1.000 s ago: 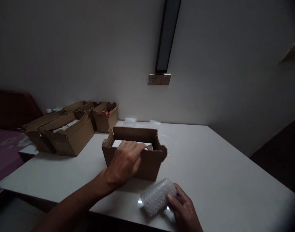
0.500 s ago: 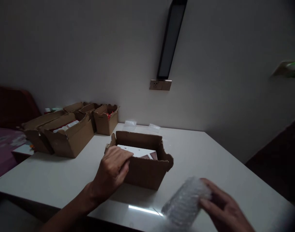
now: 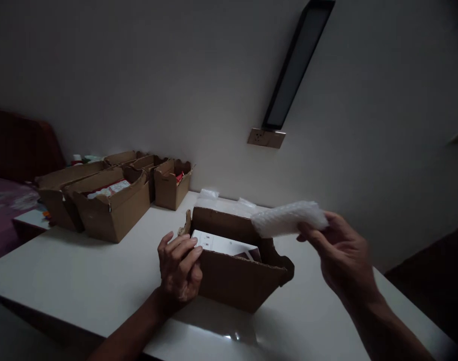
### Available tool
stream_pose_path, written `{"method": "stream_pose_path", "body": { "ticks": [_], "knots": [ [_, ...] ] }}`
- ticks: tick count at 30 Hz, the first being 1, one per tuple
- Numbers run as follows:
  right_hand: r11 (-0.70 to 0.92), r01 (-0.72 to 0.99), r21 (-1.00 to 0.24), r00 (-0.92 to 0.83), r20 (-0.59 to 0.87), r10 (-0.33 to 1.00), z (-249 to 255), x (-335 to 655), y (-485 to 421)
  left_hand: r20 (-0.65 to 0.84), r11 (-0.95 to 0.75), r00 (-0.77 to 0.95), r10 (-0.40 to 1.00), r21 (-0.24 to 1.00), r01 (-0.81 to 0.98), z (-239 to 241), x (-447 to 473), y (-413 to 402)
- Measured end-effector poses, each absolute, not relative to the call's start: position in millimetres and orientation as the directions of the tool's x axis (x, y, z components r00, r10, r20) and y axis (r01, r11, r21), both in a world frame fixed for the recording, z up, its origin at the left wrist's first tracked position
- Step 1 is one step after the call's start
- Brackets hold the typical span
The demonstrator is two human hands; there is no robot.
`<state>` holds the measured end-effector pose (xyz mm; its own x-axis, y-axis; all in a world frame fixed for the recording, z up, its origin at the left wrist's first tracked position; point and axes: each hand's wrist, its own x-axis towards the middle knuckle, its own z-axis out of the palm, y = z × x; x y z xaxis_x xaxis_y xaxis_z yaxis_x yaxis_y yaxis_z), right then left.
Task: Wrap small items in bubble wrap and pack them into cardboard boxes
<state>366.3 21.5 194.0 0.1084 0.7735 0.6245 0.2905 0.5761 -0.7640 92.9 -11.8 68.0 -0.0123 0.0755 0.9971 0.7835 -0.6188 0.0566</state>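
Observation:
In my right hand (image 3: pixel 341 248) is a folded piece of bubble wrap (image 3: pixel 285 219), pinched at its right end between thumb and fingers. It hovers over the right back rim of an open cardboard box (image 3: pixel 236 281); whether anything is wrapped inside it I cannot tell. My left hand (image 3: pixel 180 265) curls its fingers over the left front edge of that cardboard box, fingertips close to a white carton (image 3: pixel 225 244) lying inside. Only the carton's upper face shows; the front wall hides the rest.
Several more open cardboard boxes (image 3: pixel 131 218) stand at the table's left, one with a patterned item inside, another with something red. Clear plastic pieces (image 3: pixel 209 194) lie by the wall. A socket plate (image 3: pixel 266 138) is on the wall beneath a long dark lamp (image 3: pixel 300 65).
My right hand has lifted the bubble wrap from low at the front up to the box's right back rim. My left hand's fingers have spread at the left edge. The view has shifted.

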Motion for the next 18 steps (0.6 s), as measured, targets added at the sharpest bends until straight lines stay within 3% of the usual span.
{"method": "stream_pose_path", "body": {
  "ticks": [3, 6, 14, 18],
  "knots": [
    [0.554, 0.541, -0.633, -0.054, 0.632, 0.773, 190, 361, 36, 0.997, -0.628, -0.026, 0.075, 0.067, 0.775, 67, 96, -12],
    [0.543, 0.688, -0.482, -0.219, 0.575, 0.788, 193, 353, 42, 0.997, -0.64, -0.03, 0.076, 0.072, 0.765, 67, 96, -12],
    [0.543, 0.806, -0.236, -0.437, 0.381, 0.814, 217, 349, 48, 0.993, -0.634, -0.053, 0.108, 0.11, 0.766, 64, 97, -15],
    [0.574, 0.819, -0.028, -0.543, 0.287, 0.789, 219, 337, 53, 0.987, -0.628, -0.065, 0.149, 0.146, 0.765, 62, 97, -17]
  ]
}}
